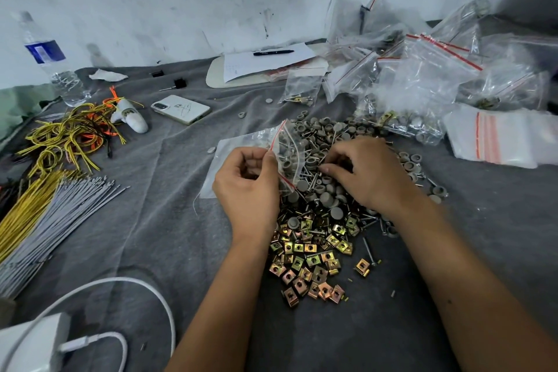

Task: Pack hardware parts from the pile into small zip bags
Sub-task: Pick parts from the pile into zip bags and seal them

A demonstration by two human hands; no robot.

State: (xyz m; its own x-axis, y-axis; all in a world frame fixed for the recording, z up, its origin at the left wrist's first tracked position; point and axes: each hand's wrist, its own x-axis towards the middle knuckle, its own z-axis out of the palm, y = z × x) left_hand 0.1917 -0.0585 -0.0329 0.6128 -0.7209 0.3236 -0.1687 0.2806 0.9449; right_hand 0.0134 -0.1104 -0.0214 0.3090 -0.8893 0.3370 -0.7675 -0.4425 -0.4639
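From the head camera, we are holding a small zip bag (285, 157) open at its mouth, our left hand (247, 187) pinching its edge with curled fingers, right at the near-left rim of the pile (326, 205) of grey caps, screws and brass clips. Our right hand (367, 172) is resting on the pile with fingers curled onto screws; whether any are actually clamped we cannot tell. A few caps are already sitting inside the bag. Filled bags (422, 84) are lying behind, yet most of the pile is remaining, so we are judging ourselves well short of done.
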